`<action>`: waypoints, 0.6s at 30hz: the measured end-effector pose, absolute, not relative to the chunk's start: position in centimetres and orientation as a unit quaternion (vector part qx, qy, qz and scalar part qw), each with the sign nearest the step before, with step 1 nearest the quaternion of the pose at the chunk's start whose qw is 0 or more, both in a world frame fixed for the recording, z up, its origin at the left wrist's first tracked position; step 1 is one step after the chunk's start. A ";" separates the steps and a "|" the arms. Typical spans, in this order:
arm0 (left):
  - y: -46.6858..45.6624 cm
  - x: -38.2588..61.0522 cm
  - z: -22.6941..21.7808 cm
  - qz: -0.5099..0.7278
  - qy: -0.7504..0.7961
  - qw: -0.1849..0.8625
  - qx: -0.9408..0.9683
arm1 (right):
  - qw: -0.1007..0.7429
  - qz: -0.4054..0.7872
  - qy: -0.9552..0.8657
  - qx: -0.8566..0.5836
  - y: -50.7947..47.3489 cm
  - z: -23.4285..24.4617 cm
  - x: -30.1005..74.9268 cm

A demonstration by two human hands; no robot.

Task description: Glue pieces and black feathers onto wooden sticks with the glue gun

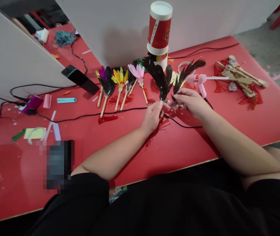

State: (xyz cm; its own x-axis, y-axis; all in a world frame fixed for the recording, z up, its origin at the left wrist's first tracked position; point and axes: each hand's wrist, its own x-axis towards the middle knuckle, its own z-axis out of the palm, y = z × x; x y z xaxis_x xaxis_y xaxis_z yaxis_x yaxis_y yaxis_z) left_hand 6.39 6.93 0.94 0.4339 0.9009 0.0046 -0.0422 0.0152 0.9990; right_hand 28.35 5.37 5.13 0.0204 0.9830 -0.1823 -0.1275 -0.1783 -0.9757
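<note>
My left hand point(153, 115) is closed around the lower end of a bunch of black feathers point(160, 78), which fans upward; red tassel threads point(163, 125) hang below the fist. Between the thumb and fingers of my right hand point(189, 101) is a single black feather point(188, 72), tilted to the upper right, just beside the bunch. Behind that hand a pink hot glue gun point(201, 82) rests with a pale glue stick in it. Left of the bunch lie several wooden sticks topped with feathers, among them a yellow one point(120, 78) and a pink one point(137, 72).
Stacked paper cups point(160, 29) stand against the wall. A bundle of wooden sticks with red tassels point(240, 77) lies at the right. Leftward are a phone point(80, 79), a purple power adapter point(32, 104), paper scraps and black cables point(85, 115) crossing the red table point(127, 154).
</note>
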 end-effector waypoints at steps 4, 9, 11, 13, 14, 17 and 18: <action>7.2 6.4 0.6 0.390 0.371 0.625 0.565 | 0.516 0.565 -0.383 -0.518 5.8 4.8 28.8; 7.4 6.1 0.4 0.393 0.367 0.630 0.560 | 0.514 0.566 -0.400 -0.506 5.7 4.7 28.5; 7.3 6.2 0.3 0.390 0.368 0.633 0.559 | 0.513 0.565 -0.404 -0.504 5.6 4.7 28.3; 7.4 6.3 0.3 0.391 0.364 0.638 0.555 | 0.515 0.565 -0.412 -0.496 5.5 4.7 28.2; 7.6 6.3 0.4 0.393 0.363 0.636 0.556 | 0.513 0.565 -0.418 -0.493 5.5 4.7 28.2; 9.4 5.5 1.2 0.414 0.390 0.584 0.579 | 0.491 0.566 -0.438 -0.497 5.5 4.4 28.4; 10.5 4.9 1.7 0.425 0.407 0.547 0.596 | 0.482 0.564 -0.443 -0.503 5.6 4.2 28.5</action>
State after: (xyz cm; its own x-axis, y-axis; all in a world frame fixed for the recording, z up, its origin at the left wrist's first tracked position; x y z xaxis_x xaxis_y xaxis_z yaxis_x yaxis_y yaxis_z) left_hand 4.90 10.54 1.69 0.3082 0.9493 0.0617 0.0198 -0.0712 0.9973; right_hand 28.54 5.58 4.23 -0.0293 0.9897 -0.1402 -0.0993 -0.1424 -0.9848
